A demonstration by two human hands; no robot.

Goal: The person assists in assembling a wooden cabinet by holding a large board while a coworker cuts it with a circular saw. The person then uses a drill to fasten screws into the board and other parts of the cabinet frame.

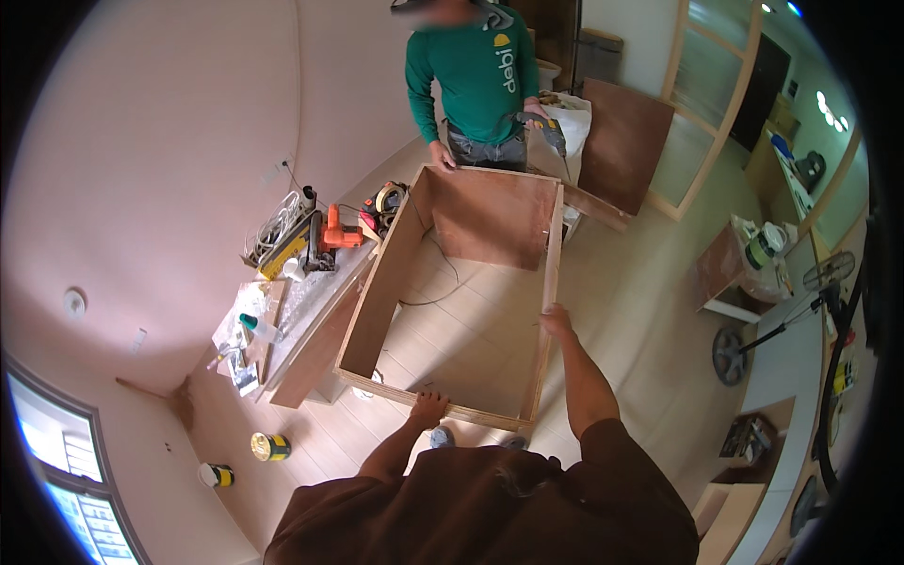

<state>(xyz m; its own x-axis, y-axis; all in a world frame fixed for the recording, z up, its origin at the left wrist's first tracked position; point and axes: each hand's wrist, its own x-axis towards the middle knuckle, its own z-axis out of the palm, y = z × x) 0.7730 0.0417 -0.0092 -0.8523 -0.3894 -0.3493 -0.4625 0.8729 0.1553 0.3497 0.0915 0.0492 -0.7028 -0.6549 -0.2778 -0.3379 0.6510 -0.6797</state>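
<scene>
A large rectangular plywood box frame [386,282] spans the space between me and a co-worker, and the floor shows through it. My left hand [431,407] is closed over its near edge, fingers curled onto the inner side. On the right side board, my right hand [557,320] grips the top edge; its fingertips are partly hidden. At the far end stands a person in a green shirt [476,80], one hand resting on the frame's far left corner. That person's other hand holds a cordless drill [548,127] with its long bit pointing down.
Left of the frame, a makeshift bench [311,311] carries an orange power tool [341,229], a spray bottle [262,328] and cables. Two tins, one a yellow tin [271,446], stand on the floor. A brown panel [621,141] leans at the back; a fan [730,356] stands right.
</scene>
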